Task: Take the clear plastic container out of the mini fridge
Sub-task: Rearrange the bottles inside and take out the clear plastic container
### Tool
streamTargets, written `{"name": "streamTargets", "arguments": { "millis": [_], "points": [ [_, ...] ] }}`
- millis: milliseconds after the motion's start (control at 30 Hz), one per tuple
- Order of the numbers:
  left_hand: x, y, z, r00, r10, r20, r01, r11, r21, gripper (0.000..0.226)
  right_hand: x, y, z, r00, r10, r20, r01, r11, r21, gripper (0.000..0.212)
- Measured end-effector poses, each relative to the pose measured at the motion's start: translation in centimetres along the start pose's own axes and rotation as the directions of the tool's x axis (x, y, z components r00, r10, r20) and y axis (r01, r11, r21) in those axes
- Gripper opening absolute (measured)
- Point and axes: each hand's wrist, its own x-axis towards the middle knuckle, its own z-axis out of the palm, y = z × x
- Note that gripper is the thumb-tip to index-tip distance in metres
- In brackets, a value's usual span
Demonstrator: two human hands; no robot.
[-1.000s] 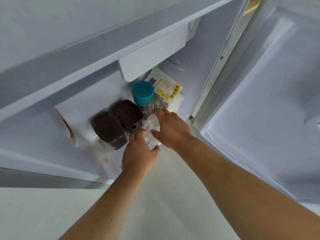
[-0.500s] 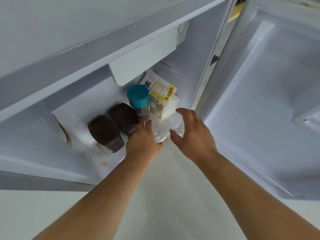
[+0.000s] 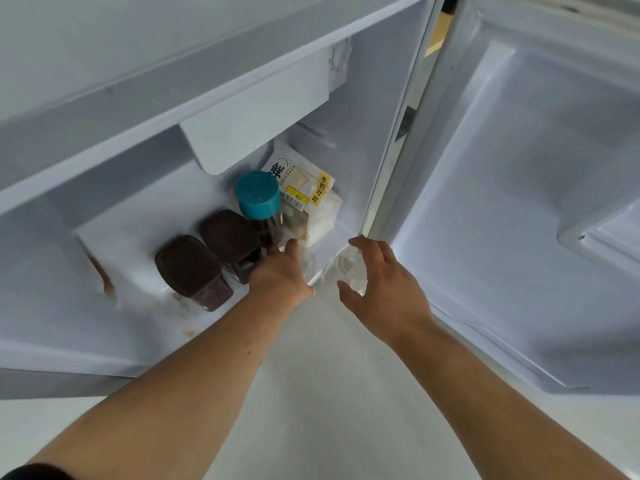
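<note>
The clear plastic container (image 3: 341,268) sits low at the front edge of the mini fridge floor (image 3: 145,244), close to the hinge side. It is see-through and hard to outline. My left hand (image 3: 282,273) grips its left part, with the fingertips hidden behind the hand. My right hand (image 3: 384,285) cups its right part, fingers arched over the top and thumb underneath. The fridge door (image 3: 519,202) stands wide open to the right.
Inside the fridge stand two dark brown-lidded jars (image 3: 192,271) (image 3: 232,240), a bottle with a teal cap (image 3: 258,194) and a bagged loaf of bread (image 3: 311,202) just behind the hands. A freezer box (image 3: 256,123) hangs above. Brown stains mark the fridge floor at the left.
Both hands have shifted right, toward the hinge side of the fridge, and spread apart. The clear container has come with them to the front edge.
</note>
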Motion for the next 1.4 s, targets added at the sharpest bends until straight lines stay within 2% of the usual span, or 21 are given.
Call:
{"name": "streamTargets", "arguments": {
  "millis": [467, 733, 833, 1000, 1200, 1400],
  "points": [
    [-2.0, -0.4, -0.5, 0.997, 0.049, -0.065, -0.047, 0.998, 0.044, 0.088, -1.2, 0.5, -0.6, 0.998, 0.053, 0.04, -0.052, 0.998, -0.017, 0.067],
    [-7.5, -0.1, -2.2, 0.958, 0.214, -0.19, -0.187, 0.971, 0.152, 0.104, -3.7, 0.5, -3.9, 0.995, 0.076, 0.068, -0.074, 0.997, -0.033, 0.067],
    [-9.8, 1.1, -2.9, 0.959, 0.257, -0.123, -0.249, 0.965, 0.078, 0.108, -5.4, 0.6, -5.5, 0.992, 0.09, 0.089, -0.085, 0.995, -0.058, 0.067],
    [-13.9, 2.7, -3.4, 0.971, 0.238, -0.027, -0.239, 0.969, -0.058, 0.102, -9.0, 0.7, -7.8, 0.981, 0.115, 0.157, -0.107, 0.993, -0.059, 0.065],
    [-20.0, 4.2, -3.6, 0.963, 0.268, -0.031, -0.269, 0.96, -0.077, 0.1, -14.2, 0.9, -10.7, 0.976, 0.077, 0.201, -0.056, 0.992, -0.111, 0.066],
    [-26.3, 5.6, -3.3, 0.939, 0.331, -0.098, -0.333, 0.943, -0.009, 0.095, -19.2, 0.6, -14.2, 0.975, 0.056, 0.215, -0.033, 0.993, -0.11, 0.067]
  ]
}}
